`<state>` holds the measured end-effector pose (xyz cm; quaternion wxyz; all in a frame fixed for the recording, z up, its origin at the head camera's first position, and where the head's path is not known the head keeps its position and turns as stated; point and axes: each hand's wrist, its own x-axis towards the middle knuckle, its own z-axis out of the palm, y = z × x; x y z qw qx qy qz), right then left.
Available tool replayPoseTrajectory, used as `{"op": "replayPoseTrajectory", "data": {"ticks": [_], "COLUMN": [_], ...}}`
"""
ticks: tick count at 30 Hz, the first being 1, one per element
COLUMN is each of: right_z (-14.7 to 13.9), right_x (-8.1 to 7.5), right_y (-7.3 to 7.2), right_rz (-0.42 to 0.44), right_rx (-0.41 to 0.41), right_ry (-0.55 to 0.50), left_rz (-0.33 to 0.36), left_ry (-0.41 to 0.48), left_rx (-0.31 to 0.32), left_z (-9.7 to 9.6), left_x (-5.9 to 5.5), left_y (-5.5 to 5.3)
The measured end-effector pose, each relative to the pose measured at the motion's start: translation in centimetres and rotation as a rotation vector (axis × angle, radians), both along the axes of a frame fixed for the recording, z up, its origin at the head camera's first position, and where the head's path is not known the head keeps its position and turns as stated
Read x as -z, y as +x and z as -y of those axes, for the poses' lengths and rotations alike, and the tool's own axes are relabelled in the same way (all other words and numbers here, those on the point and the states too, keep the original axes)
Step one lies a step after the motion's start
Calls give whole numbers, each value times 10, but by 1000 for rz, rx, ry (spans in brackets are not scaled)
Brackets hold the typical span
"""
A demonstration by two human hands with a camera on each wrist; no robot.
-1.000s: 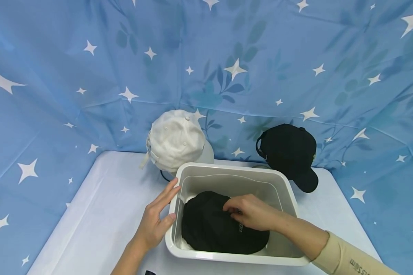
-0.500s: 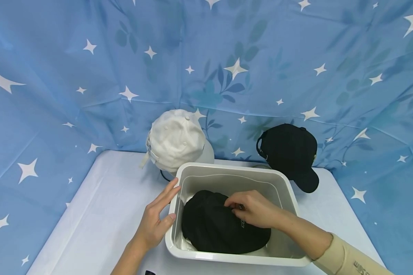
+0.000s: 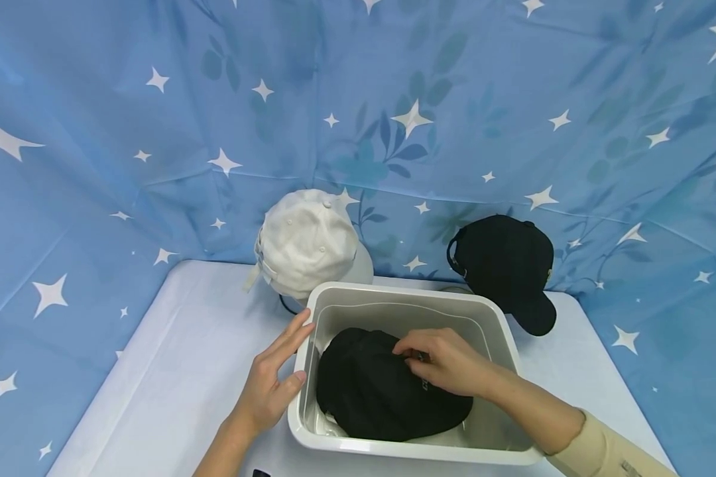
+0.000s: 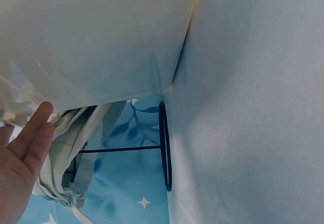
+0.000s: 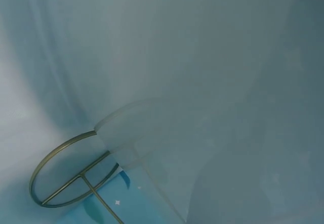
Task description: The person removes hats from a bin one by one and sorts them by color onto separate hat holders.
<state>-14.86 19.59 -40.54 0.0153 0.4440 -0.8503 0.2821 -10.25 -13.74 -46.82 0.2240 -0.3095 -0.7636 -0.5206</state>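
A black cap (image 3: 382, 397) with pale lettering lies inside a light grey plastic bin (image 3: 406, 449). My right hand (image 3: 444, 361) reaches in from the right and pinches the cap's upper side near the lettering; the fingertips are partly hidden. With fingers extended, my left hand (image 3: 271, 384) rests against the bin's left rim. The left wrist view has that hand (image 4: 23, 168) beside the bin's outer wall (image 4: 101, 47). No hand shows in the right wrist view, where the bin's wall (image 5: 167, 47) fills most of the frame.
Behind the bin, a white cap (image 3: 307, 242) sits on a black wire stand (image 4: 164, 148). Another black cap (image 3: 501, 258) is at the back right, near a brass-coloured stand base (image 5: 45, 168). A starry blue curtain (image 3: 358, 99) backs the white table (image 3: 173, 371).
The right hand has shifted slightly right, and the black cap in the bin has moved a little right with it. The left hand stays at the rim.
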Motion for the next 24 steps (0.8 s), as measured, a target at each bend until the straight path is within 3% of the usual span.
{"op": "replayPoseTrajectory", "data": {"ticks": [8, 18, 24], "right_z": [-2, -4, -7], "right_x": [1, -4, -8], "right_y": [1, 11, 12], "right_rz": [-43, 12, -7], "right_rx": [-6, 30, 45], "right_ry": [-77, -112, -151], "left_rz": [14, 13, 19], "left_ry": [-3, -5, -6], "left_rx": [-5, -3, -1], "left_z": [0, 1, 1], "left_x": [0, -1, 0], "left_y": [0, 0, -1]}}
